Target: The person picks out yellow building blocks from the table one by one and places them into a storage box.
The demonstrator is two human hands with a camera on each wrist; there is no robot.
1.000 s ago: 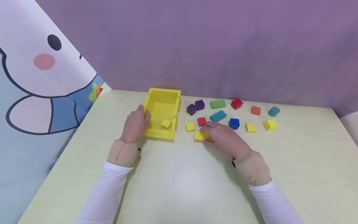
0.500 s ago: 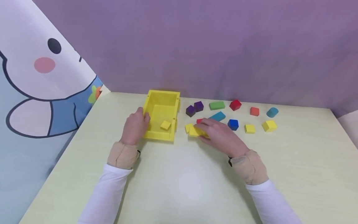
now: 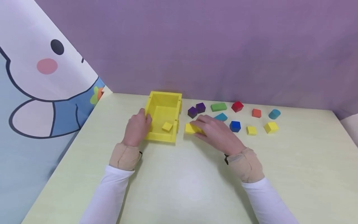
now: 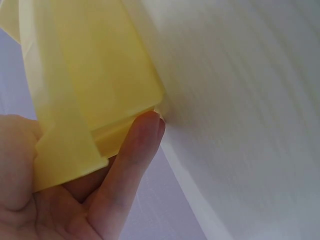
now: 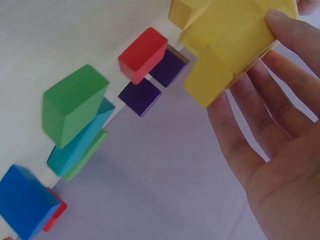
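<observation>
My left hand (image 3: 137, 128) grips the left wall of a yellow open-topped box (image 3: 165, 138); the left wrist view shows a finger under the box (image 4: 100, 75) rim. A yellow square block (image 3: 167, 127) lies inside the box. My right hand (image 3: 218, 133), just right of the box, holds a longer yellow block (image 3: 190, 128) between thumb and fingers, above the table. In the right wrist view, a red block (image 5: 142, 55) and a smaller yellow block (image 5: 187, 12) stand near the held block (image 5: 209, 77). The head view hides both behind my right hand and its block.
Two purple cubes (image 3: 196, 110), a green block (image 3: 219, 107), a blue cube (image 3: 235, 126) and a red cube (image 3: 237, 106) lie around my right hand. Farther right are an orange-red block (image 3: 256, 113), a teal cylinder (image 3: 274, 114) and two yellow blocks (image 3: 271, 127). A purple wall backs the table.
My right hand has lifted the longer yellow block off the table and carried it left toward the box, over the small yellow block. The left hand stays on the box.
</observation>
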